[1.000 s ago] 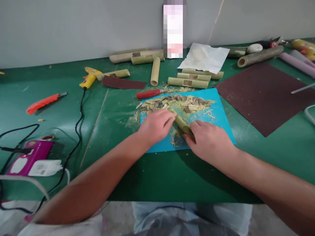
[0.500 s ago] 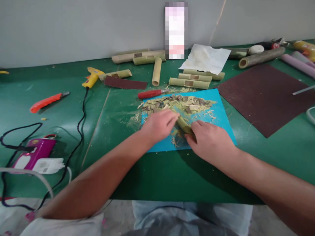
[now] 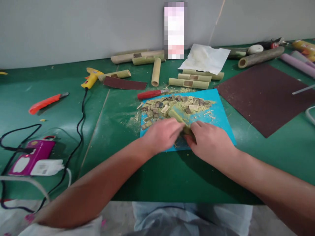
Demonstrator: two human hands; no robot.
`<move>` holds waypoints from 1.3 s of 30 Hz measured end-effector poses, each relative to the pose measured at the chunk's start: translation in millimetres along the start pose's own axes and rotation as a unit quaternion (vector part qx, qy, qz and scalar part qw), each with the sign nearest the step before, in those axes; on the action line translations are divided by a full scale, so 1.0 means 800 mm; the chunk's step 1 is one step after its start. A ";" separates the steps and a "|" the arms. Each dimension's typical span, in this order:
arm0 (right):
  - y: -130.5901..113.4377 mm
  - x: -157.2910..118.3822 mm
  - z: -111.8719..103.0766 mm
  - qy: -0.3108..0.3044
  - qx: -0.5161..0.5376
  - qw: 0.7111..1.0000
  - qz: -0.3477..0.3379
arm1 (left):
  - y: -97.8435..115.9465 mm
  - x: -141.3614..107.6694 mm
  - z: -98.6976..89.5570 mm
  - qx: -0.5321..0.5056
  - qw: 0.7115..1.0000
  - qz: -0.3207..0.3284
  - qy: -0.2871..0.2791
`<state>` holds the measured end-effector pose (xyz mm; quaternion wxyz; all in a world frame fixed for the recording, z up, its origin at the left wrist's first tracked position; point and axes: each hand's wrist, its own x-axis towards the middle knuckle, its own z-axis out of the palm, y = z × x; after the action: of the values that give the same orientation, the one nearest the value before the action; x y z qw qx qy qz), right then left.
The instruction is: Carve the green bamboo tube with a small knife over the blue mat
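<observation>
A green bamboo tube (image 3: 175, 115) slants over a blue sheet (image 3: 222, 114), its far end showing beyond my hands. My right hand (image 3: 209, 139) is wrapped round the near end of the tube. My left hand (image 3: 163, 134) is closed at the middle of the tube, its fingertips blurred; whether they pinch something small is hidden. Behind the tube, bamboo chips (image 3: 157, 106) and pale shavings (image 3: 209, 114) cover the back of the sheet. A red-handled tool (image 3: 150, 94) rests at the sheet's back left edge.
Cut bamboo tubes (image 3: 189, 83) and a white paper (image 3: 206, 59) lie at the back. Brown sandpaper (image 3: 265, 98) is on the right. To the left are a yellow glue gun (image 3: 90, 78), an orange knife (image 3: 45, 103) and a purple power strip (image 3: 31, 157) with cables.
My left hand has moved down along the tube toward my right hand, uncovering the tube's far end and some chips. The right hand has hardly moved.
</observation>
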<state>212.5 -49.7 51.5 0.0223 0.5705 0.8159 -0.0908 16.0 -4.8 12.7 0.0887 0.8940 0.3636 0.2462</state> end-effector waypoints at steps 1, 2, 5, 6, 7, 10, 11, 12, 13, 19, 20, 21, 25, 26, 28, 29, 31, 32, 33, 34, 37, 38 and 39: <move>0.000 0.000 0.000 -0.001 0.000 1.000 0.002 | 0.001 -0.001 0.000 -0.003 1.000 0.010 -0.013; 0.000 0.000 0.001 0.001 0.000 1.000 0.002 | 0.000 -0.001 0.000 -0.001 1.000 0.005 -0.012; 0.001 0.001 0.002 0.013 0.000 1.000 -0.002 | -0.005 0.001 -0.001 0.020 0.997 -0.053 0.051; 0.001 0.000 0.002 0.014 0.000 1.000 -0.005 | -0.005 0.001 -0.002 0.024 0.996 -0.059 0.060; 0.001 0.000 0.001 0.011 0.000 1.000 -0.005 | -0.005 0.001 -0.002 0.023 0.997 -0.051 0.050; 0.000 0.000 0.001 -0.003 0.001 1.000 0.000 | -0.002 0.000 -0.001 0.008 1.000 0.003 -0.006; 0.000 0.000 0.000 -0.004 0.001 1.000 0.000 | -0.002 0.001 -0.001 0.007 1.000 0.008 -0.007; -0.001 0.000 0.000 -0.002 0.001 1.000 0.001 | -0.003 0.001 -0.001 0.012 1.000 -0.006 0.012; -0.001 0.000 0.000 0.001 0.000 1.000 0.001 | -0.004 0.002 -0.001 0.018 0.999 -0.026 0.036; -0.001 -0.001 -0.001 -0.007 -0.005 1.000 0.001 | 0.004 0.000 -0.001 -0.002 1.000 -0.002 -0.018; 0.000 -0.001 -0.001 -0.006 -0.005 1.000 0.002 | 0.005 -0.001 -0.001 -0.003 1.000 -0.001 -0.016; 0.000 0.000 -0.001 -0.002 -0.004 1.000 0.002 | 0.005 -0.001 -0.001 0.002 1.000 -0.012 0.002; 0.000 0.000 0.000 0.006 -0.002 1.000 -0.001 | 0.002 0.000 -0.002 0.022 0.998 -0.042 0.043; 0.000 -0.001 0.000 0.004 -0.001 1.000 0.000 | 0.002 0.000 -0.002 0.016 0.999 -0.023 0.015; 0.000 -0.001 0.001 0.000 0.001 1.000 0.001 | 0.002 0.000 -0.002 0.005 1.000 0.009 -0.028; 0.000 -0.001 0.001 0.002 0.002 1.000 0.002 | 0.001 0.000 -0.002 0.006 1.000 0.006 -0.027; 0.000 -0.001 0.001 0.008 0.002 1.000 0.003 | -0.002 0.001 -0.002 0.020 0.999 -0.040 0.028; 0.000 -0.001 0.001 0.011 0.001 1.000 0.002 | -0.002 0.001 -0.002 0.025 0.997 -0.054 0.049; 0.001 0.000 0.001 0.011 0.000 1.000 0.001 | -0.002 0.000 -0.002 0.025 0.997 -0.056 0.054; 0.001 0.000 0.001 0.009 0.000 1.000 0.000 | 0.001 -0.001 -0.001 0.020 0.998 -0.041 0.034; 0.000 0.001 0.000 0.001 0.002 1.000 -0.001 | 0.006 -0.002 0.000 0.000 0.999 0.017 -0.035; 0.000 0.001 0.000 0.000 0.002 1.000 0.001 | 0.005 -0.002 0.000 0.002 1.000 0.009 -0.023; 0.000 0.001 0.000 0.001 0.002 1.000 0.004 | 0.003 -0.001 -0.001 0.009 1.000 -0.012 0.000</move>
<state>212.2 -49.3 51.7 0.0201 0.5737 0.8136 -0.0917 16.8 -7.0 13.6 0.0832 0.8903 0.3765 0.2421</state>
